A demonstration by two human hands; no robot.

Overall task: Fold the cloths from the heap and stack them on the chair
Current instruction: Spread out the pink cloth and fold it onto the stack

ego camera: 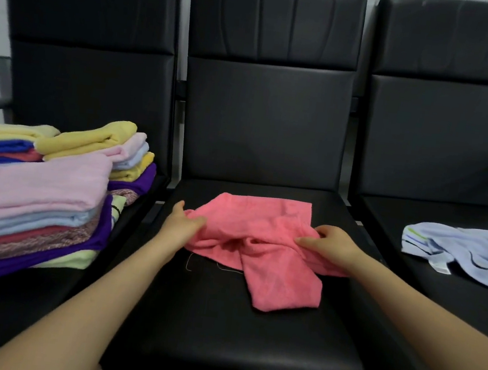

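Observation:
A crumpled pink cloth (263,242) lies on the seat of the middle black chair (238,330). My left hand (184,220) pinches the cloth's left edge between thumb and fingers. My right hand (333,243) grips a bunched fold at its right side. One flap of the cloth hangs toward me across the seat. On the left chair (81,81) stand two stacks of folded cloths (40,198) in pink, yellow, blue and purple. A loose light-blue cloth (465,255) with stripes lies on the right chair (455,133).
The three black padded chairs stand side by side with tall backs. A thin loose thread (197,263) trails from the pink cloth onto the seat. My knees show at the bottom edge of the view.

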